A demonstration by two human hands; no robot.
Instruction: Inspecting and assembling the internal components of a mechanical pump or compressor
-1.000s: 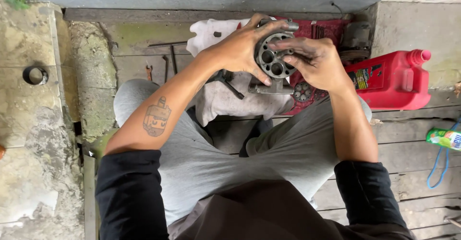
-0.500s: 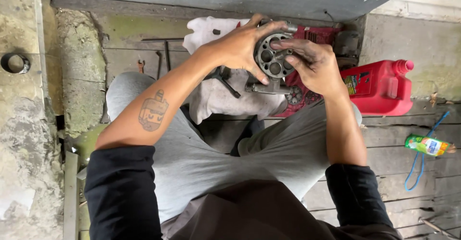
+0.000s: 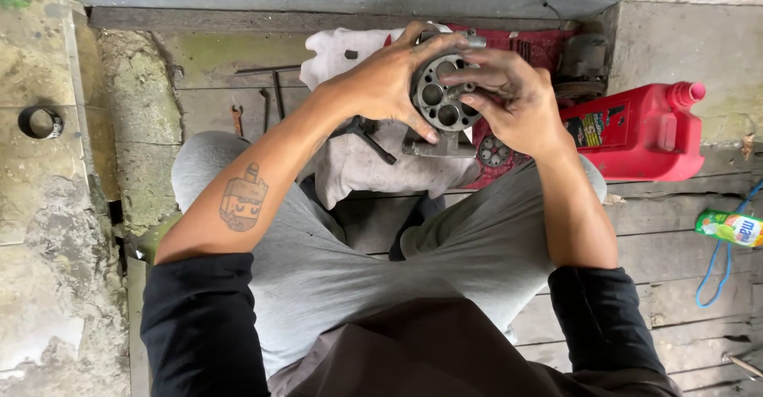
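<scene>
I sit with my knees apart and hold a round grey metal part (image 3: pixel 442 95) with several round holes in front of me. My left hand (image 3: pixel 386 83) grips its left side, thumb under the rim. My right hand (image 3: pixel 513 103) is on its right side, its greasy fingertips pressed on the face of the part. Below the part lie a white cloth (image 3: pixel 366 166), a dark T-shaped tool (image 3: pixel 367 133) and a small round toothed piece (image 3: pixel 493 151).
A red plastic jug (image 3: pixel 636 131) lies on the planks at the right, near a green packet (image 3: pixel 731 228) and a blue cord (image 3: pixel 719 274). Thin metal rods (image 3: pixel 276 91) and a small wrench (image 3: pixel 238 119) lie at the left. A black ring (image 3: pixel 40 122) rests on the concrete.
The view has shifted a little. My hands have kept their hold on the metal part, and my right fingers have moved slightly over its face.
</scene>
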